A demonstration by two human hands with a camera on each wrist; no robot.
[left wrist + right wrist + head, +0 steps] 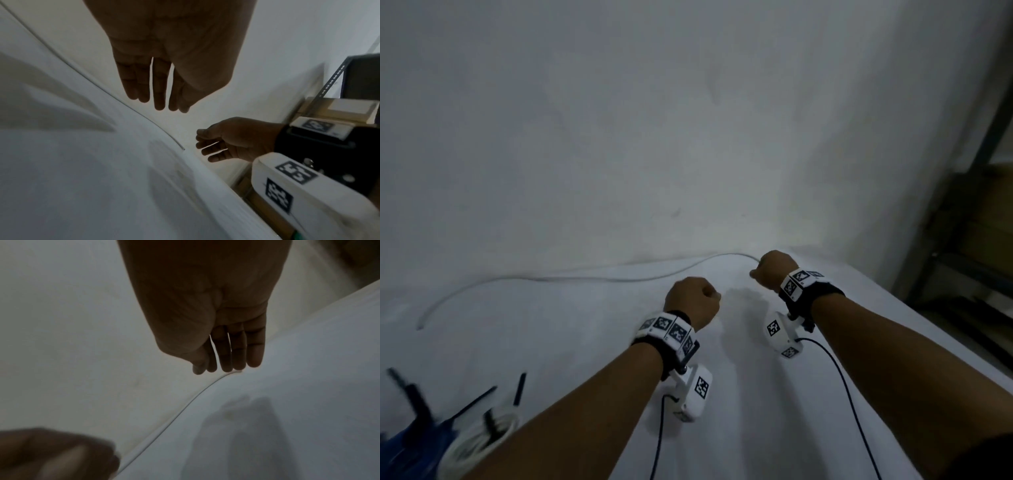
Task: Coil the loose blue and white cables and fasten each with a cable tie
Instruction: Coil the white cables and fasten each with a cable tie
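A loose white cable (585, 280) lies along the far edge of the white table (585, 342), its right end free. My right hand (772, 270) hovers at that end; in the left wrist view the right hand (226, 142) has loosely extended fingers, a small gap from the cable's tip (182, 147). The right wrist view shows its fingertips (226, 368) just above the cable (180, 412). My left hand (693, 301) hangs nearby to the left, fingers straight (159, 97) and holding nothing. A coiled white cable (482, 442) and a blue cable bundle (410, 445) with black ties (476, 401) lie at the near left.
A plain white wall (688, 120) rises right behind the table. A metal shelf rack (979, 205) with boxes stands past the table's right edge (928, 329). Black leads (842, 377) trail from the wrist cameras across the near table.
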